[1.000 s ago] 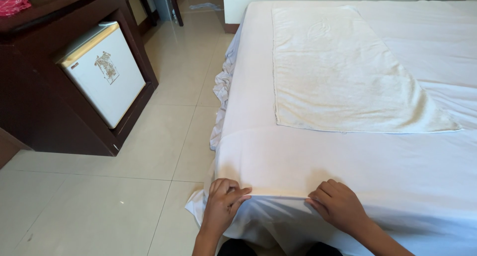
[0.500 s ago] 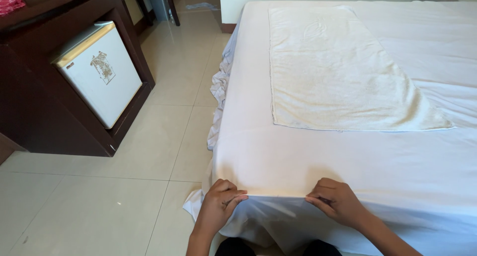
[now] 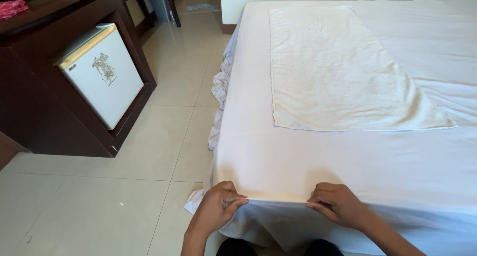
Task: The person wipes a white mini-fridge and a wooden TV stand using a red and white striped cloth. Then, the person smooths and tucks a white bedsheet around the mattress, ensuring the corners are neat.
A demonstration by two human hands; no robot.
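Head view: left hand (image 3: pixel 217 206) and right hand (image 3: pixel 336 205) both pinched shut on the hem of the plain white cotton bed sheet (image 3: pixel 298 166), at the near edge of the mattress, close to its corner. Best done by keeping even tension between both grips, drawing the fold taut and level. Cream rectangular terry towel (image 3: pixel 338 72) lying flat further up; small white mini fridge (image 3: pixel 102 74) standing left.

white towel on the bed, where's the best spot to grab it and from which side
Grip the white towel by its near short edge, at the two corners, coming from the foot of the bed. It lies flat and spread, its long sides running away from the person, so that edge is the closest one, though beyond both hands.
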